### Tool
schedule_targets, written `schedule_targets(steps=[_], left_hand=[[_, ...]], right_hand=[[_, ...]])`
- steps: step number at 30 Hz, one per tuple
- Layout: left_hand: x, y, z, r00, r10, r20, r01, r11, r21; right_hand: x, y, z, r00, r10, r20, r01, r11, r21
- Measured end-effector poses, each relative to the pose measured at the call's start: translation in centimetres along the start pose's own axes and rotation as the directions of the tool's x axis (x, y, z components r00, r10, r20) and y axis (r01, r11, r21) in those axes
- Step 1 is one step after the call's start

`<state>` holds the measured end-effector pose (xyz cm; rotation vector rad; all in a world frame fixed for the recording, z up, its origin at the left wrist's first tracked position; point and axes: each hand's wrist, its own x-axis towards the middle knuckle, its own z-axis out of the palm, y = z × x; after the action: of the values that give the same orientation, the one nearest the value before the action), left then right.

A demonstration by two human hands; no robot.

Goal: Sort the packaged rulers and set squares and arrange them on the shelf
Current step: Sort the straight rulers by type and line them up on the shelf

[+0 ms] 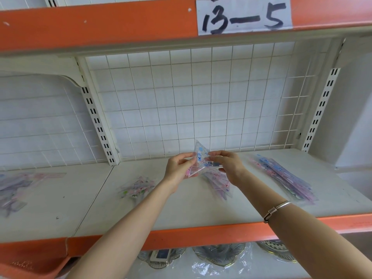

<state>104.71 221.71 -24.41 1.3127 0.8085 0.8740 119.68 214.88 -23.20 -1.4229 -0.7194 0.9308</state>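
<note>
Both hands hold a clear packaged set square [200, 158] with pink and blue print above the middle of the white shelf [181, 210]. My left hand [179, 168] grips its lower left corner; my right hand [227, 162] pinches its right side. Under the hands lies a small pile of set squares [218, 183]. A stack of packaged rulers [285, 178] lies at the right of the shelf. Another small pile of packages [136, 188] lies left of the hands, and more packages [16, 188] sit on the far-left shelf section.
A white wire grid [191, 101] backs the shelf. An orange shelf edge [201, 234] runs along the front, and another overhead carries a paper label [243, 15] reading 13-5. Wrapped glass dishes [219, 256] sit on the level below. An orange basket [30, 266] shows at lower left.
</note>
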Motion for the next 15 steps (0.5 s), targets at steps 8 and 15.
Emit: schedule_targets(steps=[8, 15], left_hand=[[0.4, 0.1, -1.4, 0.998, 0.002, -0.063, -0.007, 0.997, -0.070], [0.7, 0.1, -2.8, 0.985, 0.031, -0.172, -0.042, 0.997, -0.062]], right_hand=[[1.0, 0.5, 0.0, 0.988, 0.051, -0.146, -0.017, 0.974, 0.225], [1.0, 0.8, 0.4, 0.987, 0.107, -0.119, -0.066, 0.948, 0.312]])
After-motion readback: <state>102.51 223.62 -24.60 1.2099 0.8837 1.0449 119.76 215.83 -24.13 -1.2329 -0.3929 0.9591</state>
